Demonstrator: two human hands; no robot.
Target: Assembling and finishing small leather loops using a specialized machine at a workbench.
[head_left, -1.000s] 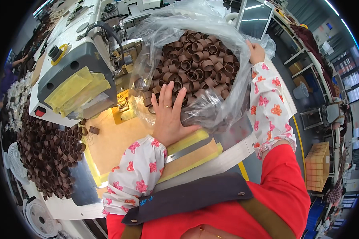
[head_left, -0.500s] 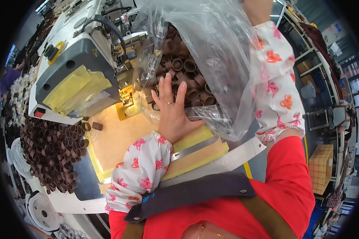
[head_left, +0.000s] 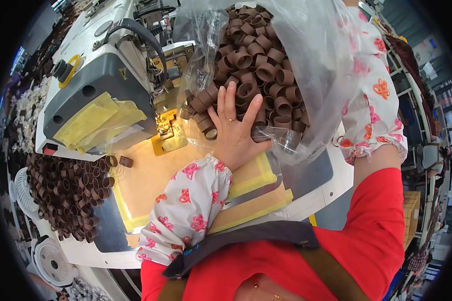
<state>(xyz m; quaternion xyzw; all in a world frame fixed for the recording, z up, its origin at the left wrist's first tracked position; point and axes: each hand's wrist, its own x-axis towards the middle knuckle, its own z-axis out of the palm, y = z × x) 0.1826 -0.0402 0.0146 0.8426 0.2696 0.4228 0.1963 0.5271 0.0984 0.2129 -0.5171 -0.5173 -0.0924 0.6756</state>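
Head view, change: over the last second the clear plastic bag [head_left: 306, 75] rose from lying low on the bench [head_left: 150, 175] to standing steeply tipped, its top lifted out of the upper edge of the picture.
Head view, meaning: we judged that the lift had sent the brown rings [head_left: 256, 70] sliding toward the bag's lower corner, against our palm.
Left hand: our left hand [head_left: 233, 133] stayed pressed flat on the lower part of the bag, fingers spread over the rings through the plastic, a thin ring on one finger.
Right hand: it was out of view beyond the top of the picture; only the flowered sleeve [head_left: 371, 100] showed running up beside the bag, so we could not tell its grip.
Bag: clear, crumpled, no label that we could see, packed with short brown tube-like rings.
Loose pile: more brown rings [head_left: 68, 195] lay heaped at the left of the bench, well apart from the bag.
Machine: a grey and white sewing machine [head_left: 103, 95] stood just left of the bag, with yellow tape patches [head_left: 98, 120] on its front and a small red square [head_left: 49, 149] at its lower corner.
Bench marks: yellow tape [head_left: 251, 183] edged the tan board under our forearm.
Fans: white round fans [head_left: 52, 261] sat at the lower left.
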